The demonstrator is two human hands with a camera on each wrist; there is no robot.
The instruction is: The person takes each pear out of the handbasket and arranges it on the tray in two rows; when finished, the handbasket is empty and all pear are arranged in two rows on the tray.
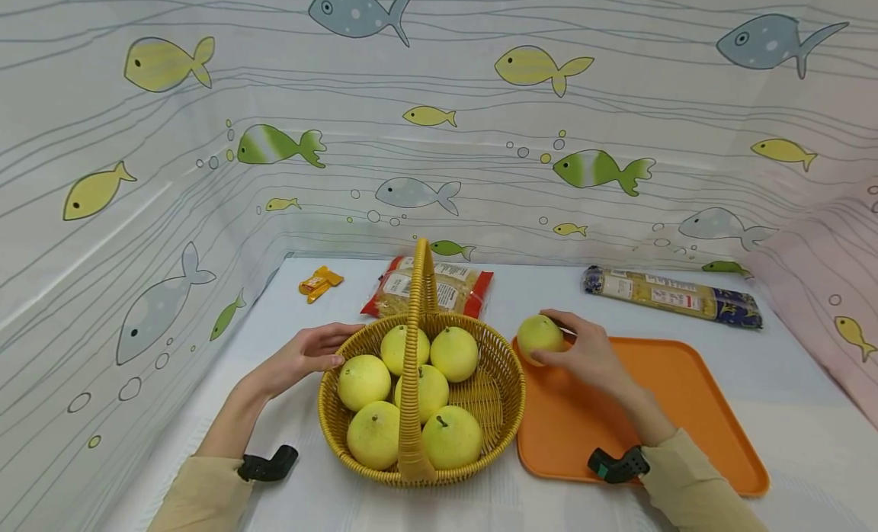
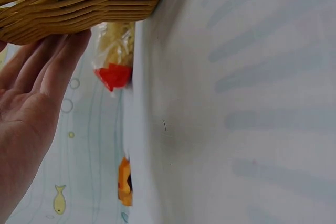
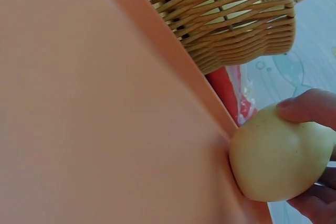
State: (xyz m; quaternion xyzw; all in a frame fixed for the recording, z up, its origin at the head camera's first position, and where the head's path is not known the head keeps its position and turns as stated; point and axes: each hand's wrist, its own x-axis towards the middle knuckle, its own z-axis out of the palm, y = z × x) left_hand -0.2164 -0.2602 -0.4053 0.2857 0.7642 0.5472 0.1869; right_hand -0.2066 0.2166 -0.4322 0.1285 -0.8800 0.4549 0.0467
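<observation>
My right hand grips a yellow-green pear at the tray's far left corner, thumb on the near side and fingers round the far side. In the right wrist view the pear sits against the rim of the orange tray. To its left stands a wicker basket with a tall handle, holding several pears. My left hand touches the basket's left side, its thumb at the rim. In the left wrist view its fingers lie fairly straight against the woven wall.
Behind the basket lies a clear bag with red ends. Small orange packets are at the back left. A long blue-ended package lies behind the orange tray. Fish-printed sheeting surrounds the white table.
</observation>
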